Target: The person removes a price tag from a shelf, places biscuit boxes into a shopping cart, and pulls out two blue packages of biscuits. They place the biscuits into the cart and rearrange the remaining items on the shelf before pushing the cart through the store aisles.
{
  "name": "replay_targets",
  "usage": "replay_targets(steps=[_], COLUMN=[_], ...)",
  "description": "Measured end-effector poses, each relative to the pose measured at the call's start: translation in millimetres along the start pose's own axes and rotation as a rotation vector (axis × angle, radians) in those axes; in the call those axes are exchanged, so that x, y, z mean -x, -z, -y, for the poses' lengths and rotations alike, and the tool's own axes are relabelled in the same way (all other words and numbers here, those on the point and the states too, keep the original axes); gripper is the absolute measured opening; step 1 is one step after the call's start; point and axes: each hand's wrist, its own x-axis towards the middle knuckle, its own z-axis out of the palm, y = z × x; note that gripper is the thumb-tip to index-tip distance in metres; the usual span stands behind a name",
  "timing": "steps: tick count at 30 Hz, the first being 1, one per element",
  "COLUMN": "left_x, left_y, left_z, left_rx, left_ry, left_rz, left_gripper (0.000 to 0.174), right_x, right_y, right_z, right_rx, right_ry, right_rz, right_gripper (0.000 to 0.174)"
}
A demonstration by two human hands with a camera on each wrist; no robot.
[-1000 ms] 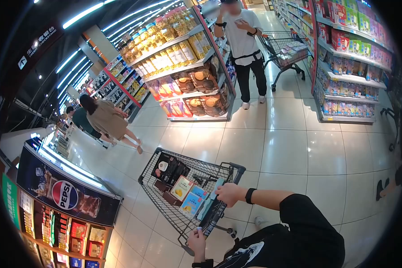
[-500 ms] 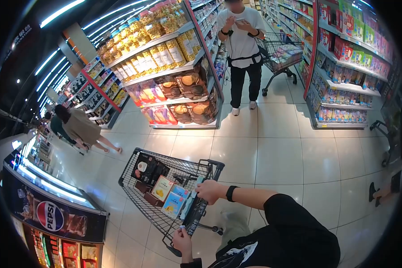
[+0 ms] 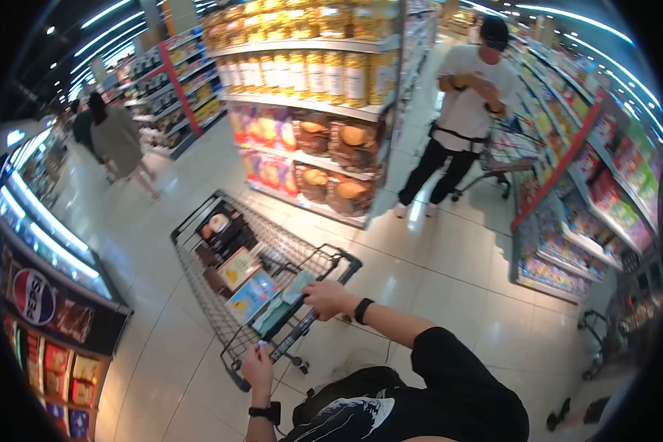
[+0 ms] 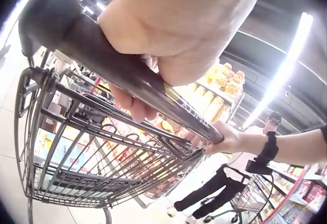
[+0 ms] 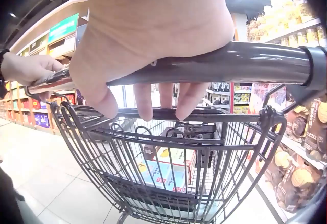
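The left hand (image 3: 258,365) is grasping the near end of the shopping cart handle (image 3: 293,337), its fingers curling under the dark bar in the left wrist view; the right hand (image 3: 328,298) is clenching round the same handle farther along, close to its far end, with the thumb on one side and the fingertips (image 5: 158,98) showing below the bar; a black band (image 3: 362,310) is sitting on the right wrist, and a dark watch (image 3: 264,412) on the left. The shopping cart (image 3: 199,221) is standing on the pale tiled floor (image 3: 449,272) straight ahead of the person, angling away to the left; inside its wire basket a yellow box (image 3: 237,267) and a blue box (image 3: 252,295) are lying side by side near the handle, with dark boxes (image 3: 221,230) lying beyond them toward the front. Past the cart a shelf unit (image 3: 309,74) is carrying rows of yellow jars above packs of biscuits; to its right a person in a white shirt (image 3: 468,110) is standing beside a second cart (image 3: 504,158); a Pepsi cooler (image 3: 37,295) is running along the left side, and two people (image 3: 114,140) are showing their backs in the far left aisle.
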Motion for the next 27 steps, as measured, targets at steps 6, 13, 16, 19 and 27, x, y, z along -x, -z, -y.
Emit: replay_targets(steps=[6, 13, 16, 19, 27], left_x=[-82.2, -162.0, -192.6, -219.7, -310.5], left_y=[-19.9, -38.1, -49.6, -62.8, -80.2], left_z=[-5.5, -17.8, -9.9, -5.9, 20.3], left_rx=[-0.052, -0.096, -0.096, -0.083, -0.078], left_ry=[0.092, 0.167, 0.176, 0.211, 0.166], left_rz=[0.038, 0.075, 0.039, 0.036, 0.020], left_gripper=[0.014, 0.015, 0.014, 0.012, 0.014], right_x=[-60.6, -125.4, -151.2, -177.8, -260.1], right_y=[16.5, 18.7, 23.8, 30.1, 37.5], right_z=[-58.5, -117.4, -134.4, -158.8, -201.7], right_rx=[-0.013, -0.027, -0.034, -0.031, -0.013], right_ry=[0.071, 0.011, 0.039, 0.041, 0.086], right_rz=[0.060, 0.110, 0.080, 0.093, -0.013], right_gripper=[0.030, 0.036, 0.037, 0.036, 0.035])
